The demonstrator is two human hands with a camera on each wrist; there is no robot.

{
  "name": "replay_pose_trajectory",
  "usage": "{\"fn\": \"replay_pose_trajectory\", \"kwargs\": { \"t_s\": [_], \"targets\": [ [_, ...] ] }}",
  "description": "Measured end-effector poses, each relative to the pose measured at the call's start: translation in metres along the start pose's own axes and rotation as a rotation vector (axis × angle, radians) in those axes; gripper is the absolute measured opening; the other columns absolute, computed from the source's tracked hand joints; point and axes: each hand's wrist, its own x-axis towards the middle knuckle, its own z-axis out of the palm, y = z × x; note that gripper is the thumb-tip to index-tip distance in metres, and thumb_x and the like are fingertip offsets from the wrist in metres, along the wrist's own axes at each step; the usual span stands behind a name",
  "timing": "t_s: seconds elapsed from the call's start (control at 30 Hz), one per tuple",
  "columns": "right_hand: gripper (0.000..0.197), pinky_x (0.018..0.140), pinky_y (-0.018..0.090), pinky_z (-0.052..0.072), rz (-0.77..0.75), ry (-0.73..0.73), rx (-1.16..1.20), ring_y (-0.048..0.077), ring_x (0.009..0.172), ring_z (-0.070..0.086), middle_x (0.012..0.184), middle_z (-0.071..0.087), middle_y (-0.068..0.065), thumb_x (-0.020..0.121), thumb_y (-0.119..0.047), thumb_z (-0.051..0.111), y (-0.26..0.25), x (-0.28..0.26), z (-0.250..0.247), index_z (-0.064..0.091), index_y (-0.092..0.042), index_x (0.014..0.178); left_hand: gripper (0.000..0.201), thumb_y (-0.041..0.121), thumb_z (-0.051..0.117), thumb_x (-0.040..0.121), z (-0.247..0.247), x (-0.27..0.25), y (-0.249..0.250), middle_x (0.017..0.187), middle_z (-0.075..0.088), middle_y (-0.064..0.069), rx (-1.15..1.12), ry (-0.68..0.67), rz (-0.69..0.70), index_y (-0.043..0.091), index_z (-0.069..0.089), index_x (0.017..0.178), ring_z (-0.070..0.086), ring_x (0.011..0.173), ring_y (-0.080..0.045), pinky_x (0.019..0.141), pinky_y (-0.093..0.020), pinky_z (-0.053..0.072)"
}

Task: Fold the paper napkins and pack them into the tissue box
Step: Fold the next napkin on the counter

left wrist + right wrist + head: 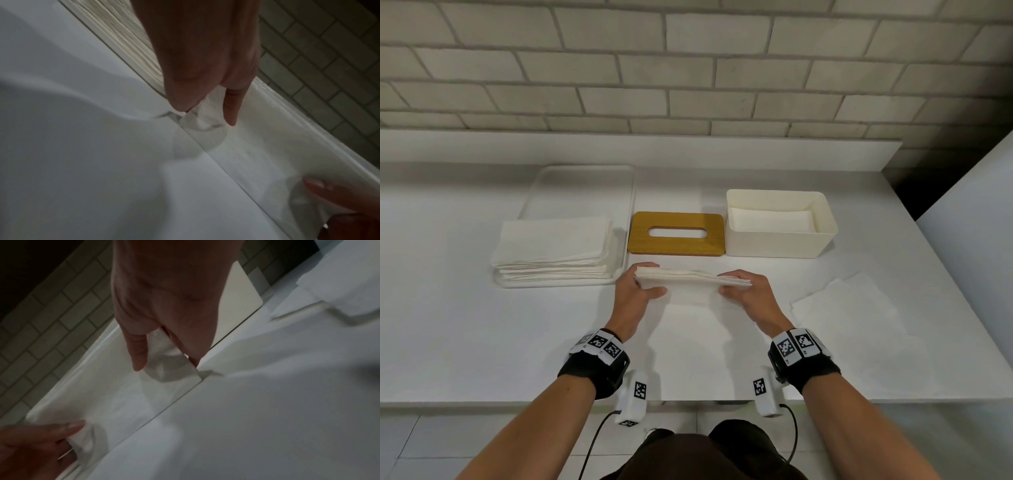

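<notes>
Between both hands [635,291] [748,291], soft embossed rectangular napkin stack [693,278].

Embossed paper napkins [693,277], matt plastic box [779,240], wood-grain lid [676,248].

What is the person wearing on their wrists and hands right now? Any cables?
Both forearms are bare, no sleeves or gloves. Each wrist has a black band topped with white blocks bearing black-and-white square markers. A white marker-tagged camera unit hangs under each wrist, trailing a black cable.
</notes>
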Motion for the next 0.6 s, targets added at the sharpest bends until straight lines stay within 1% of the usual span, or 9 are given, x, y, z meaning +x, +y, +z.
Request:
{"fn": "replay_pose_trajectory", "kwargs": {
  "t_s": [0.13, 0.2, 0.27, 0.33, 0.4, 0.47, 0.53, 0.57, 0.6],
  "targets": [
    [0.026, 0.073, 0.024, 0.051, 0.016, 0.01, -0.001, 0.016, 0.082, 0.065, 0.089, 0.07, 0.001, 0.079, 0.0, 0.074, 0.0011, 0.0021, 0.0011, 0.072, -0.022, 0.094, 0.042, -0.016, 0.068, 0.075, 0.0002, 0.0035, -0.0013, 0.094, 0.063, 0.001, 0.02, 0.022, 0.017, 0.013, 0.058, 0.104, 0.06, 0.088, -0.013, 0.077, -0.025, 0.052],
    [0.026, 0.072, 0.023, 0.049, 0.021, 0.023, -0.018, 0.017, 0.082, 0.063, 0.087, 0.069, -0.001, 0.081, 0.001, 0.071, 0.0015, 0.0021, 0.0015, 0.072, -0.023, 0.092, 0.038, -0.012, 0.067, 0.078, -0.0012, 0.0038, -0.0034, 0.094, 0.065, 0.001, 0.036, 0.02, 0.028, 0.01, 0.058, 0.107, 0.061, 0.088, -0.013, 0.076, -0.022, 0.051],
    [0.027, 0.073, 0.02, 0.046, -0.006, 0.034, -0.022, 0.012, 0.08, 0.061, 0.085, 0.069, -0.005, 0.083, 0.002, 0.069, -0.0007, 0.002, 0.0025, 0.073, -0.024, 0.086, 0.032, -0.011, 0.066, 0.081, -0.0006, 0.0028, -0.0023, 0.09, 0.063, 0.002, 0.038, 0.023, 0.044, 0.012, 0.058, 0.102, 0.06, 0.084, -0.011, 0.072, -0.018, 0.049],
    [0.029, 0.076, 0.021, 0.047, -0.019, 0.035, -0.023, 0.011, 0.082, 0.062, 0.087, 0.07, -0.005, 0.083, 0.001, 0.069, -0.0021, 0.0021, 0.0027, 0.074, -0.028, 0.085, 0.032, -0.012, 0.065, 0.081, -0.0005, 0.0021, -0.001, 0.088, 0.061, 0.002, 0.036, 0.028, 0.057, 0.015, 0.057, 0.097, 0.058, 0.082, -0.011, 0.07, -0.019, 0.048],
    [0.031, 0.077, 0.026, 0.051, -0.008, 0.022, -0.016, 0.017, 0.087, 0.065, 0.094, 0.071, -0.001, 0.083, 0.0, 0.07, 0.0002, 0.002, 0.0016, 0.073, -0.03, 0.092, 0.039, -0.014, 0.063, 0.081, -0.0022, 0.002, -0.0019, 0.095, 0.062, 0.001, 0.034, 0.017, 0.073, 0.021, 0.057, 0.098, 0.06, 0.088, -0.013, 0.075, -0.023, 0.05],
    [0.029, 0.076, 0.026, 0.052, -0.001, 0.029, -0.015, 0.02, 0.09, 0.065, 0.095, 0.071, 0.0, 0.085, 0.0, 0.068, 0.0023, 0.0, 0.0012, 0.072, -0.027, 0.097, 0.045, -0.014, 0.061, 0.083, -0.0024, 0.0004, -0.0015, 0.109, 0.062, -0.003, 0.031, -0.007, 0.105, 0.025, 0.054, 0.104, 0.061, 0.099, -0.017, 0.084, -0.028, 0.052],
    [0.026, 0.077, 0.024, 0.049, -0.03, 0.043, -0.016, 0.019, 0.09, 0.063, 0.094, 0.07, -0.002, 0.088, -0.001, 0.064, 0.0018, -0.0023, 0.0027, 0.072, -0.024, 0.097, 0.042, -0.012, 0.059, 0.086, -0.0008, -0.0016, -0.0002, 0.11, 0.06, -0.003, 0.053, -0.021, 0.145, 0.025, 0.053, 0.106, 0.06, 0.099, -0.019, 0.083, -0.028, 0.052],
    [0.026, 0.077, 0.024, 0.048, -0.042, 0.051, -0.017, 0.018, 0.091, 0.063, 0.094, 0.07, -0.003, 0.089, -0.001, 0.063, 0.0006, -0.0033, 0.0037, 0.072, -0.025, 0.097, 0.041, -0.011, 0.058, 0.086, 0.0002, -0.0025, 0.0002, 0.107, 0.059, 0.0, 0.068, -0.018, 0.164, 0.025, 0.052, 0.105, 0.059, 0.097, -0.019, 0.079, -0.025, 0.051],
    [0.028, 0.078, 0.025, 0.049, -0.052, 0.053, -0.009, 0.018, 0.092, 0.063, 0.096, 0.07, -0.004, 0.089, -0.001, 0.063, -0.0011, -0.0041, 0.0043, 0.072, -0.026, 0.097, 0.043, -0.012, 0.058, 0.086, 0.0012, -0.0033, 0.0007, 0.106, 0.058, 0.004, 0.078, -0.015, 0.19, 0.026, 0.051, 0.105, 0.057, 0.099, -0.018, 0.08, -0.022, 0.05]
  ]
}}
